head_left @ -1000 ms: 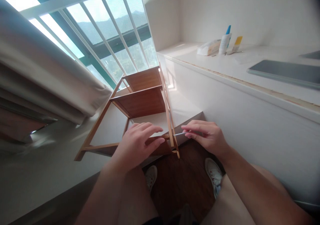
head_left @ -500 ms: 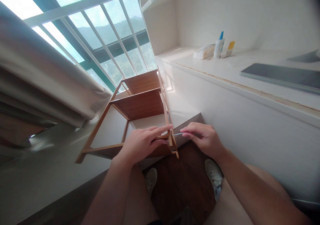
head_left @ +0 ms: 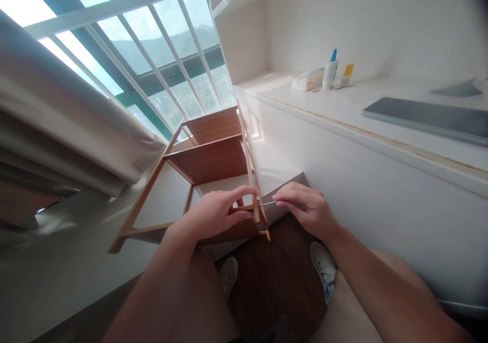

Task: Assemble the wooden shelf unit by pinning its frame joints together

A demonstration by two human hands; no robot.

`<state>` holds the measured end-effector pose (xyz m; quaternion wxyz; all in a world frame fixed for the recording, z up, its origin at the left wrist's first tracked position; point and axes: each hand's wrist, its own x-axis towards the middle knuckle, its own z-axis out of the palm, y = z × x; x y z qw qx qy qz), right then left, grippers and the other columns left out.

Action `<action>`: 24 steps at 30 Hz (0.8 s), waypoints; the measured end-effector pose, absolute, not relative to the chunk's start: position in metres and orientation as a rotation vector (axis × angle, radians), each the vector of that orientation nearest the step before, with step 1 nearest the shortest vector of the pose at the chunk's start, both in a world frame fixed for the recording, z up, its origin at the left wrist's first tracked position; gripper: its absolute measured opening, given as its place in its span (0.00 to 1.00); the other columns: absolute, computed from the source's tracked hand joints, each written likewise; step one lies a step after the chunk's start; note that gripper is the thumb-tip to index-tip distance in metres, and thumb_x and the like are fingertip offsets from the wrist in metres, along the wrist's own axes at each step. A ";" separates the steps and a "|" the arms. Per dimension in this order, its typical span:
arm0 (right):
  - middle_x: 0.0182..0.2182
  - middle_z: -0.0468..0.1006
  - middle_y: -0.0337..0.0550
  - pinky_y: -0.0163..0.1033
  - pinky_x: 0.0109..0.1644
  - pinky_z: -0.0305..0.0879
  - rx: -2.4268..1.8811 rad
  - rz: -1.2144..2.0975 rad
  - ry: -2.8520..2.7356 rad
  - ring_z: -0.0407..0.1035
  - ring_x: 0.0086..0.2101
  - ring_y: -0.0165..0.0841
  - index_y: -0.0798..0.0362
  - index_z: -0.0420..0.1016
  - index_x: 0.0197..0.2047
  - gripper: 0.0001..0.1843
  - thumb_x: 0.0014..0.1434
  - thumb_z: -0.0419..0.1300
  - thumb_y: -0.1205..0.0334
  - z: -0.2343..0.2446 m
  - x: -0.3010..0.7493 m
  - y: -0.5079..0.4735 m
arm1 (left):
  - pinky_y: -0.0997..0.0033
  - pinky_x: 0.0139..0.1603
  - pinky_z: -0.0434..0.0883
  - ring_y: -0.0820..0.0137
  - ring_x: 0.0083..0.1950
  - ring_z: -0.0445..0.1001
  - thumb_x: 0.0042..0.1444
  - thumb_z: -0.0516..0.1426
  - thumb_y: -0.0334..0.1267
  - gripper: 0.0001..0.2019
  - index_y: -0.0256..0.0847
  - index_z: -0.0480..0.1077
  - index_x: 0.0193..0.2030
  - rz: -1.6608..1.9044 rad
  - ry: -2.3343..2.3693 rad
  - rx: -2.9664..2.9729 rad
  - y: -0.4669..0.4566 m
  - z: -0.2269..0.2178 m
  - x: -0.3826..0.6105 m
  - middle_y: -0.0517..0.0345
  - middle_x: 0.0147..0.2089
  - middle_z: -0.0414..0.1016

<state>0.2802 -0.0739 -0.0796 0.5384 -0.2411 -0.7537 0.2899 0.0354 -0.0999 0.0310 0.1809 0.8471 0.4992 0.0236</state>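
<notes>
A wooden shelf rack (head_left: 208, 160) with several brown boards leans at a slant before me. My left hand (head_left: 215, 211) is closed around a bar at the rack's lower right corner, thumb below and fingers above. Between the thumb and fingertips of my right hand (head_left: 307, 203) is a thin metal rod, perhaps a hex key (head_left: 269, 203). Its far end meets the rack's right upright (head_left: 256, 208), close to my left fingertips. The handle end is hidden inside my right hand.
On the white ledge (head_left: 343, 124) at right are a white bottle with blue tip (head_left: 330, 72), a yellow-capped container (head_left: 347, 73), a soft packet (head_left: 307, 80) and a dark phone (head_left: 427, 117). A curtain (head_left: 72, 114) and barred window (head_left: 163, 53) are at left. My shoes (head_left: 324, 267) flank the dark floor.
My left index finger has bent more around the rack's corner. The right hand keeps the rod against the upright with a slight shift. The whole view has moved a little.
</notes>
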 end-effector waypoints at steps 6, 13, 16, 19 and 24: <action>0.37 0.81 0.44 0.41 0.42 0.72 -0.599 0.691 -1.796 0.75 0.38 0.35 0.49 0.80 0.45 0.09 0.62 0.63 0.66 -0.083 0.279 -0.073 | 0.74 0.37 0.67 0.72 0.34 0.73 0.62 0.58 0.47 0.20 0.57 0.68 0.61 0.174 1.430 2.287 -0.102 0.025 0.038 0.63 0.40 0.78; 0.37 0.79 0.44 0.40 0.41 0.71 -0.603 0.689 -1.783 0.73 0.37 0.34 0.47 0.82 0.48 0.12 0.63 0.63 0.66 -0.086 0.280 -0.074 | 0.75 0.35 0.65 0.73 0.33 0.71 0.61 0.59 0.48 0.20 0.59 0.69 0.61 0.216 1.441 2.276 -0.103 0.023 0.039 0.65 0.39 0.77; 0.37 0.77 0.43 0.39 0.40 0.70 -0.617 0.669 -1.775 0.72 0.37 0.33 0.45 0.82 0.49 0.13 0.62 0.63 0.67 -0.088 0.281 -0.075 | 0.75 0.35 0.65 0.74 0.32 0.70 0.61 0.59 0.48 0.20 0.60 0.69 0.61 0.209 1.447 2.291 -0.103 0.022 0.038 0.65 0.38 0.77; 0.39 0.72 0.42 0.39 0.38 0.69 -0.656 0.676 -1.741 0.70 0.34 0.30 0.43 0.82 0.49 0.13 0.62 0.64 0.66 -0.089 0.281 -0.077 | 0.75 0.35 0.65 0.73 0.32 0.70 0.61 0.59 0.47 0.20 0.60 0.69 0.61 0.206 1.454 2.291 -0.103 0.022 0.039 0.65 0.38 0.77; 0.39 0.74 0.43 0.40 0.41 0.69 -0.686 0.640 -1.772 0.70 0.38 0.33 0.45 0.82 0.47 0.11 0.62 0.64 0.65 -0.085 0.280 -0.078 | 0.75 0.35 0.64 0.73 0.33 0.70 0.62 0.59 0.47 0.20 0.61 0.69 0.61 0.197 1.459 2.286 -0.104 0.022 0.039 0.65 0.38 0.77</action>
